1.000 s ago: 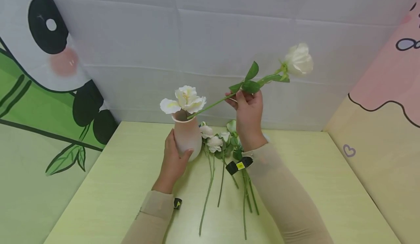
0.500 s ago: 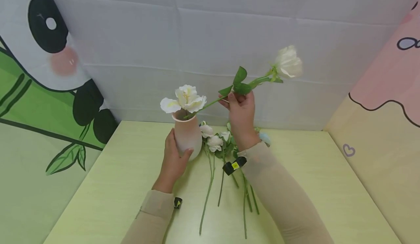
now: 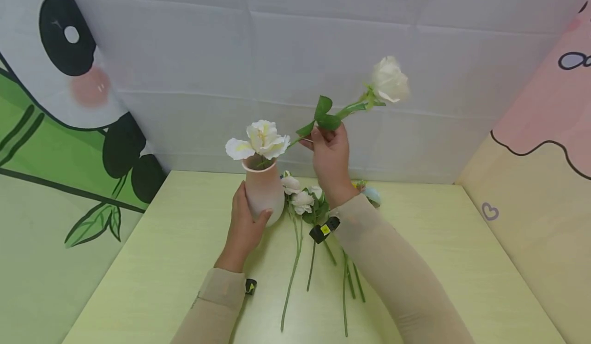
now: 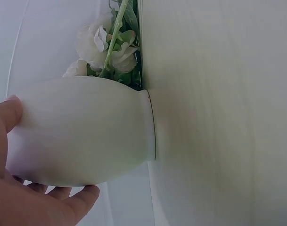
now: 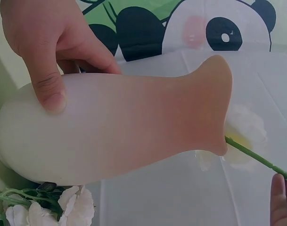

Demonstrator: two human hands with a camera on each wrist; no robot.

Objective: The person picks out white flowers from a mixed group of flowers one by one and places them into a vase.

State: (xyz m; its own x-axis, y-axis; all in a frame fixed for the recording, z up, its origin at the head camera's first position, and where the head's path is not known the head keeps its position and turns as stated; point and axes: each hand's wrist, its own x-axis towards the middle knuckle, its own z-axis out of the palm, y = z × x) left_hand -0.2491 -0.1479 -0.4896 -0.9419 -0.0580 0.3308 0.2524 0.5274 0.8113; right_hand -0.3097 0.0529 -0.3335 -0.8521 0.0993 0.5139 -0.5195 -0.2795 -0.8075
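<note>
A pale vase with a pinkish neck stands on the table, and my left hand grips its belly from the left, thumb at the front. One white ruffled flower sits in its mouth. My right hand pinches the green stem of a white rose just below its leaves. The rose leans up to the right, its stem slanting down into the vase mouth. In the right wrist view, the stem enters past the vase's rim.
Several white flowers lie right of the vase, their stems pointing toward the near edge. Something pale blue lies behind the right forearm. A white cloth wall rises along the back of the table.
My right hand has moved left with the rose, and its stem has slid deeper into the vase mouth. My left hand and the vase have stayed in place.
</note>
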